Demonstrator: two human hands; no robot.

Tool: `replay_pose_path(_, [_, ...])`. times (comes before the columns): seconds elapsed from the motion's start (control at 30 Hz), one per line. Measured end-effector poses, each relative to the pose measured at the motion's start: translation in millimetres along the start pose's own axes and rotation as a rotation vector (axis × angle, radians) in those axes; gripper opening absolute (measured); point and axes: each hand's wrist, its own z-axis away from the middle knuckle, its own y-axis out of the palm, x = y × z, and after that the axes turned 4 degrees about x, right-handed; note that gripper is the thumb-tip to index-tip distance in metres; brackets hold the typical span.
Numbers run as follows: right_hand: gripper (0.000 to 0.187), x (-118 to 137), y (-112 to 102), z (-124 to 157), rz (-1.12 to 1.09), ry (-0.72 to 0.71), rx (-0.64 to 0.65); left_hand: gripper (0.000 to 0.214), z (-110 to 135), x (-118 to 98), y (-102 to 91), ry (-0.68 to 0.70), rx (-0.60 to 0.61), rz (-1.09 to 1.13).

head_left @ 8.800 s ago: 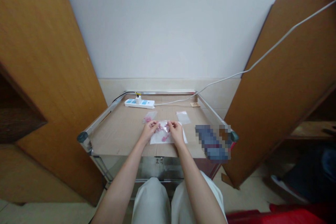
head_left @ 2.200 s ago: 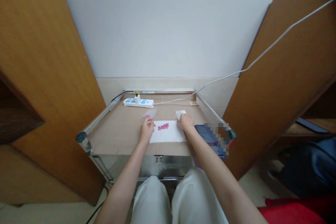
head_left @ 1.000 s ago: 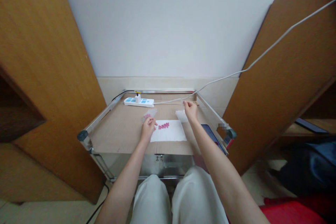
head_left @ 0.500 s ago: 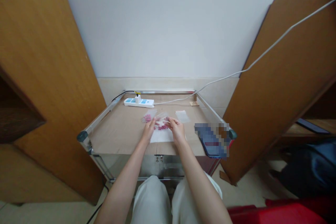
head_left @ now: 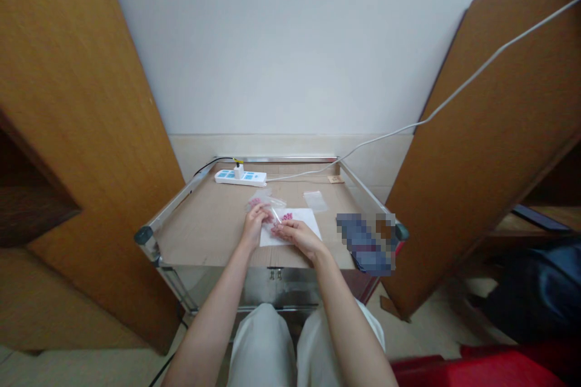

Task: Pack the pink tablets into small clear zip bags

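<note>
My left hand (head_left: 256,222) and my right hand (head_left: 296,234) are close together over a white paper sheet (head_left: 305,222). Between their fingers is a small clear plastic bag (head_left: 275,216), mostly hidden by them. A cluster of small pink beads (head_left: 286,216) lies on the paper just past my fingertips. Behind my left hand is a clear bag with pink beads inside (head_left: 256,201). Another clear bag (head_left: 315,201) lies flat farther right, and no beads show in it.
The sheet lies on a cardboard-covered (head_left: 204,224) steel cart with raised metal rails. A white power strip (head_left: 240,178) and its cable sit at the back. A pixelated blue object (head_left: 365,245) lies at the right front. Wooden panels stand on both sides.
My right hand has moved left and toward me, from above the paper's far edge to beside my left hand. The small clear bag stays between my fingers, and the paper is less covered.
</note>
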Motion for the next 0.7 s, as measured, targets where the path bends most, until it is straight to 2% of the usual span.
replay_pose_path(0.17, [0.026, 8.1, -3.5, 5.1, -0.246, 0.042, 0.013, 0.024, 0.6, 0.5, -1.4, -0.005, 0.008, -0.063])
replay_pose_path(0.3, [0.025, 10.1, -6.8, 3.6, -0.343, 0.056, -0.014, 0.021, 0.1, 2.1, -2.6, -0.018, -0.031, -0.17])
replay_pose_path(0.5, [0.017, 4.4, -7.0, -4.2, -0.264, 0.005, -0.237, 0.02, -0.1, 3.7, -2.4, 0.044, -0.043, -0.378])
replay_pose_path(0.7, [0.016, 3.3, -0.3, -3.7, -0.183, -0.014, -0.317, 0.032, -0.6, 5.4, 1.0, 0.208, -0.126, -0.566])
